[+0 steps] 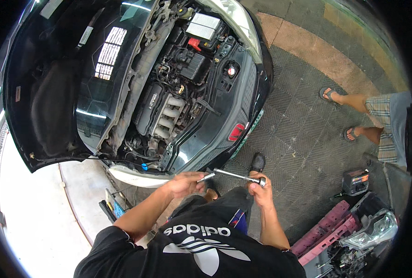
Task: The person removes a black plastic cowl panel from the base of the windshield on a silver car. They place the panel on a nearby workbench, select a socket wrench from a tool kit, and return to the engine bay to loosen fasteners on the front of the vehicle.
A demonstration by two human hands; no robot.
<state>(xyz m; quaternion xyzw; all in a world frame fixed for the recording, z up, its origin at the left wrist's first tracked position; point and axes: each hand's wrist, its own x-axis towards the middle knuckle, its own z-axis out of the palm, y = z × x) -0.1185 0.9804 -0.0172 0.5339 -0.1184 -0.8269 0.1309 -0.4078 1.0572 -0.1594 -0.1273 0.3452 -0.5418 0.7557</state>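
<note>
A ratchet wrench with a long, thin chrome shaft is gripped by its round head in my right hand. Its shaft points left, toward my other hand. Between the fingers of my left hand is a short chrome socket piece, its tip close to the shaft's free end but apart from it. Both hands are in front of my body, near the front bumper of a black car. The car's hood is raised, baring the engine.
Another person's sandalled feet stand at the right on the dark floor mat. Lower right are a car battery, pink-red bumper parts and a loose headlight. A white surface fills the lower left.
</note>
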